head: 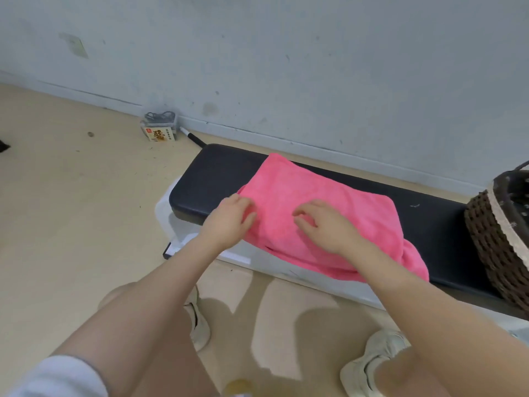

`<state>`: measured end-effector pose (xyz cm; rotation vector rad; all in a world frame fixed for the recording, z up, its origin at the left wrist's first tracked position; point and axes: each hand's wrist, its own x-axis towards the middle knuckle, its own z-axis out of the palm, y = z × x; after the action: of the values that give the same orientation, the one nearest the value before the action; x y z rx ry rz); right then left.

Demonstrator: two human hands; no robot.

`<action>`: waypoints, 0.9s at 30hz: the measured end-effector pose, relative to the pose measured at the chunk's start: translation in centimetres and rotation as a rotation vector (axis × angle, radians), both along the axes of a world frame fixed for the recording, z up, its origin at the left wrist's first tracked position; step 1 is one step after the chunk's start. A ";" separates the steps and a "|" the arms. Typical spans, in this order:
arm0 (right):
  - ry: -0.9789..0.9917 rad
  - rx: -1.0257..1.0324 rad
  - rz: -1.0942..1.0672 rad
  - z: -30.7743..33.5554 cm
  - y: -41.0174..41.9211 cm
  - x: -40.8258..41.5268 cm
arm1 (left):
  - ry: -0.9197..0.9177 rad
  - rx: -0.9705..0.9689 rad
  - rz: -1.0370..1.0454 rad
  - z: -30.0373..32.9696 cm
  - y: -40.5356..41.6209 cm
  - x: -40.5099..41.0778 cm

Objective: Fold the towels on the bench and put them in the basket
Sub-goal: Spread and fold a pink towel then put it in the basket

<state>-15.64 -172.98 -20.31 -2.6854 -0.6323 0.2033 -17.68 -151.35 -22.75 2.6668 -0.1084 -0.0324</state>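
**Both hands on the pink towel, mid-fold**

The left hand rests on the towel's near-left edge, at about 9 o'clock on the cloth, its fingers loosely bent against the fabric; whether they pinch the edge cannot be told. The right hand lies on top near the middle, fingers curled lightly down onto the surface, pressing more than clamping. The two hands sit near each other but apart

The pink towel lies across the black bench, already doubled over at least once, with a loose lower layer drooping off the bench's front edge toward 5 o'clock. The wicker basket stands on the bench at 3 o'clock from the towel, well apart from it. Toward 11 o'clock, on the floor by the wall, sits a small box

The step in hand looks like smoothing or flattening between folds. The next move probably calls for gathering the hanging layer, taking a firm hold of one end and bringing it over the other so the bundle is compact enough to lift to the basket. Loose edges could slip off the front if the hold is slack
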 end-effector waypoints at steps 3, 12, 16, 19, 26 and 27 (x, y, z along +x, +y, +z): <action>-0.086 0.088 0.039 -0.6 4.4 2.4 | -0.045 -0.059 0.168 -0.5 1.6 1.8; -0.051 -0.120 0.218 -1.9 10.4 9.8 | 0.046 -0.069 0.169 -2.2 1.5 7.8; -0.111 -0.430 0.263 -2.0 9.2 11.8 | 0.112 -0.170 0.121 -2.1 2.6 8.8; -0.323 -0.371 0.310 -1.8 8.5 12.5 | 0.126 -0.289 0.059 -2.1 3.6 8.4; -0.751 -0.292 0.216 -1.7 4.9 11.6 | -0.053 -1.190 0.455 -1.6 5.4 7.6; -0.675 -0.324 0.237 -1.5 4.6 11.3 | -0.073 -1.309 0.513 -1.5 5.6 7.4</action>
<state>-4.29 -168.42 -21.85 -2.9688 -1.2009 -0.6210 -10.27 -145.76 -24.23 1.3243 0.4003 0.2232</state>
